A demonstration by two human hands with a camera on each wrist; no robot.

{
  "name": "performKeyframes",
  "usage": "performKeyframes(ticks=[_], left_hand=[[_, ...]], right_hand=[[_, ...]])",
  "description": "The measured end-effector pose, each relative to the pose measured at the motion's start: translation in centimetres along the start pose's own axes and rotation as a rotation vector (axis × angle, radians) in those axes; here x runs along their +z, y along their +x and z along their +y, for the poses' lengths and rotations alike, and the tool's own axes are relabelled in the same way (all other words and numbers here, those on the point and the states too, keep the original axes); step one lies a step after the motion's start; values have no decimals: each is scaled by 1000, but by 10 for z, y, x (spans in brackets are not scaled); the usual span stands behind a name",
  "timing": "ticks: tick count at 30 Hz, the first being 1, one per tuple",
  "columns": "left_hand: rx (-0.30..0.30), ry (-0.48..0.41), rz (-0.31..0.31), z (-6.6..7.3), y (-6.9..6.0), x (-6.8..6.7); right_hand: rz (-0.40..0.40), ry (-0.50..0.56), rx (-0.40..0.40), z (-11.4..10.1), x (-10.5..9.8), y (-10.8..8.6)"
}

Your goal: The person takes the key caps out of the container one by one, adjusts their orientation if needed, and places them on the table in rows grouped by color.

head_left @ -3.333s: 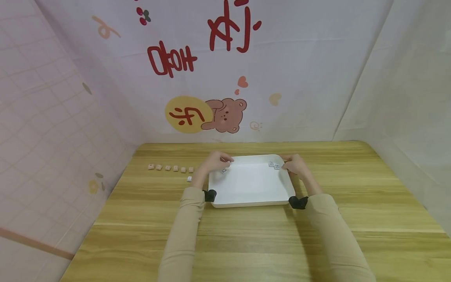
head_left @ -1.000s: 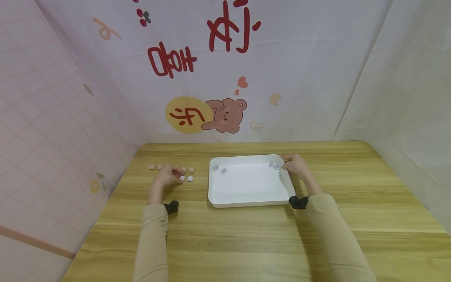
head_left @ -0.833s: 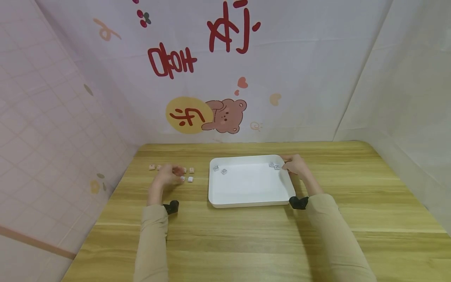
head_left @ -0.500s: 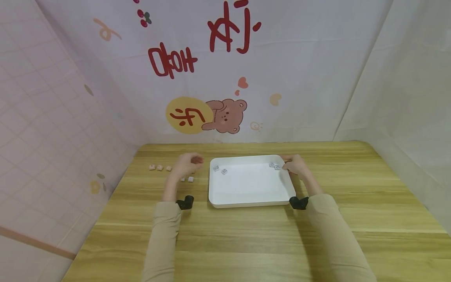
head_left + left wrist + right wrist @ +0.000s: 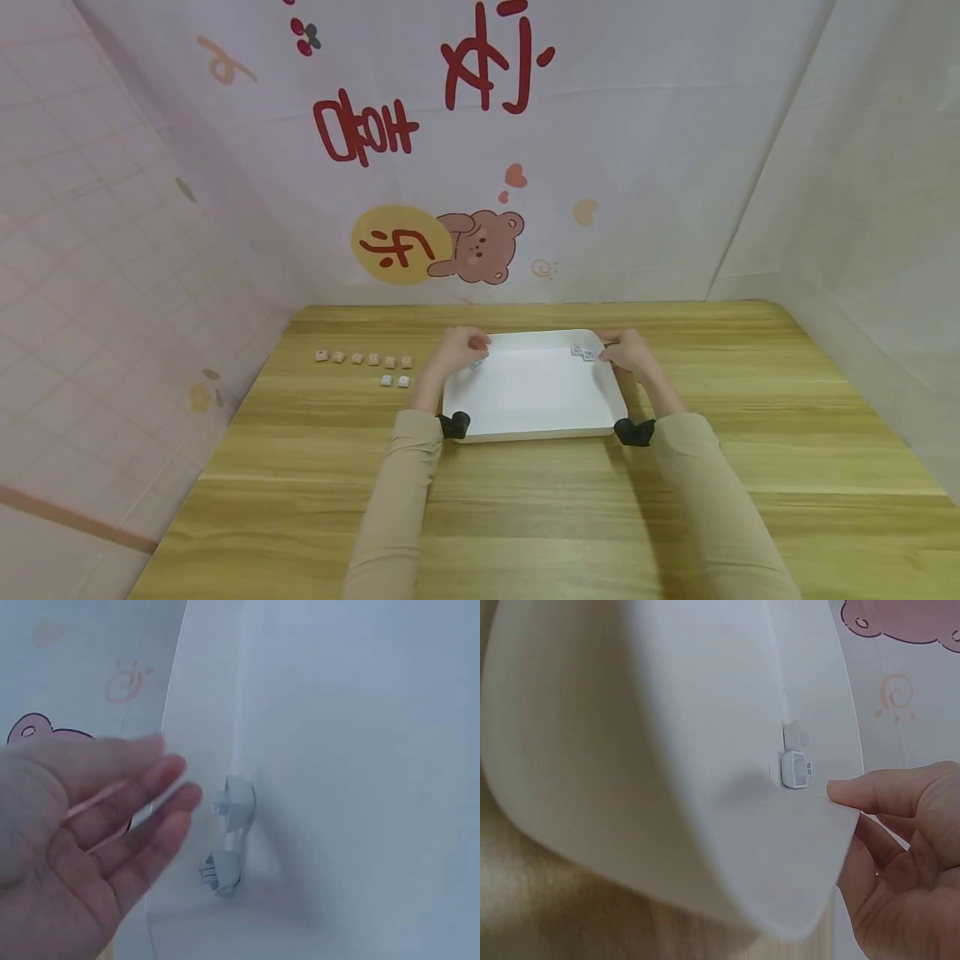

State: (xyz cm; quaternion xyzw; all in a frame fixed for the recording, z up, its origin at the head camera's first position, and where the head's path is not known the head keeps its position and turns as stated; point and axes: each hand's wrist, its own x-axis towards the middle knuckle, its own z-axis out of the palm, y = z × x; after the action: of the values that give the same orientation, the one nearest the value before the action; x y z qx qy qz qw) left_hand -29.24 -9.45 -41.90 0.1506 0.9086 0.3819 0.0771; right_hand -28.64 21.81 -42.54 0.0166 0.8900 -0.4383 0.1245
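Left hand [image 5: 454, 350] hung loose, unladen, by tray's [image 5: 536, 387] far-left corner | right hand [image 5: 632, 352] pinched far-right corner | keycaps [image 5: 240, 804] seemed light, stiff, best side-pinched

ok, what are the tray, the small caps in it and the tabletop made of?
Tray: likely molded plastic, opaque white, smooth with low sheen; rounded corners and thin rim suggest it, though coated metal isn't ruled out.
Small caps: probably hard plastic, fairly matte; hollow undersides with small stems look molded.
Tabletop: wood or wood-look laminate, slight sheen; streaky yellow-brown grain, can't tell which.
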Motion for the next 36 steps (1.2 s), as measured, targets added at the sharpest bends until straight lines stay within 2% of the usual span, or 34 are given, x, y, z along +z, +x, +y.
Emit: performKeyframes(ticks=[5,11,18,23,28,32,36], left_hand=[[-41,101,-9,-1,1,3],[-57,233,-34,-4,2,5],[-57,298,-37,-7,3,6],[-74,281,-34,-5,2,6],[-83,227,-37,-5,1,6],[-61,111,-36,-5,1,4],[-14,-6,-25,-4,-1,-4]], right_hand=[[-5,11,-9,1,2,1],[-3,14,-14,0,1,0],[4,-14,-2,0,1,1],[9,-26,-4,-1,1,0],[8,-26,-6,-2,2,-2],[11,-8,2,-1,2,-1],[5,26,-28,2,0,0]])
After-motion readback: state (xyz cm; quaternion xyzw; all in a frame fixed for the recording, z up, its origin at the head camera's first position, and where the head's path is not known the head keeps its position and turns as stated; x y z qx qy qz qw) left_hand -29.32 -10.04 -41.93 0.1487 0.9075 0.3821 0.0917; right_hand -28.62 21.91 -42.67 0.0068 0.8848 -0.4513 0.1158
